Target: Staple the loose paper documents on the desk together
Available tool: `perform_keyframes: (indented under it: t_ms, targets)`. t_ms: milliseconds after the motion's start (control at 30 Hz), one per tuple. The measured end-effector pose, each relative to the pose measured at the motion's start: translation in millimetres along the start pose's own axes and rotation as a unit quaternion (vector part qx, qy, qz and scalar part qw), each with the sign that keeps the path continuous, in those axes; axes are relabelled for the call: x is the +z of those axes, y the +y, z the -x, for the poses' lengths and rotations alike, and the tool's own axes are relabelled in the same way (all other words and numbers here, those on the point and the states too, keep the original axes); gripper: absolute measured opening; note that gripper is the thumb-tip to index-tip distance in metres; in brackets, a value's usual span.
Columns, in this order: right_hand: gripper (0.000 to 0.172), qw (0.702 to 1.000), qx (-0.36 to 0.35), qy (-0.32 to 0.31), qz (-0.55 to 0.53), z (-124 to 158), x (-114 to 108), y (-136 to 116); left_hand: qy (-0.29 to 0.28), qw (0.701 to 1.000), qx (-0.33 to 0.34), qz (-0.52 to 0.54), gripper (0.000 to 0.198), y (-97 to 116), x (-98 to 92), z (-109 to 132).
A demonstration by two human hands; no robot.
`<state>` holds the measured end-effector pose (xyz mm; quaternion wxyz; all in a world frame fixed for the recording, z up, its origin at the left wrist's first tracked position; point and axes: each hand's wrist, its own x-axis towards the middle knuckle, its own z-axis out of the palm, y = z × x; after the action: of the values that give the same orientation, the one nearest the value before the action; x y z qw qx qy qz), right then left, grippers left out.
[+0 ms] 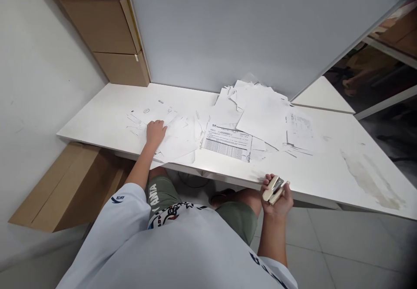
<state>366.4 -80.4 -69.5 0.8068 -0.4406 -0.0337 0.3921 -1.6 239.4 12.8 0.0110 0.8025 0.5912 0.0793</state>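
Note:
My right hand point(277, 202) is wrapped around a cream stapler point(273, 190), palm up, at the front edge of the white table point(329, 163). The stapler's metal part shows between its two spread arms. On the left, my left hand point(155, 132) lies palm down on loose white sheets point(179, 139), its fingers resting on the paper with nothing visible in them. Between the hands lies a printed form point(227, 142) with a table of rows and a handwritten mark at its corner. Behind it, a messy pile of papers point(260, 111) leans near the grey partition.
Stacked cardboard boxes point(104, 28) stand at the back left against the grey partition point(228, 28). A large cardboard box point(58, 189) sits below the table's left end. A brownish stain point(371, 180) marks the table's right side. Dark shelving point(384, 67) is at the far right.

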Motion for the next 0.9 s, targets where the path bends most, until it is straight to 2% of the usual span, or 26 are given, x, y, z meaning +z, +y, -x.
perform_keyframes:
  t_ms: [167, 367, 600, 800, 900]
  targets:
    - [0.041, 1.0, 0.001, 0.028, 0.0, -3.0, 4.8, 1.5, -0.057, 0.998, 0.001, -0.036, 0.043, 7.2, -11.5, -1.1]
    - [0.039, 0.996, 0.023, -0.003, -0.09, -0.2, 5.6, -2.2, -0.148, 0.986, -0.007, -0.072, 0.045, 26.6, -25.9, -8.4]
    - [0.04, 0.992, 0.035, -0.005, -0.118, 0.0, 6.8, -2.9, -0.14, 0.985, 0.024, -0.102, 0.074, 29.7, -27.3, -16.1]
    - [0.042, 0.994, 0.03, -0.008, -0.103, -0.9, 7.2, -1.9, -0.138, 0.983, 0.025, -0.118, 0.072, 25.4, -28.9, -19.8]
    - [0.042, 0.995, 0.031, -0.013, -0.097, -0.4, 8.4, -2.6, -0.157, 0.981, 0.029, -0.11, 0.074, 25.1, -32.7, -21.6]
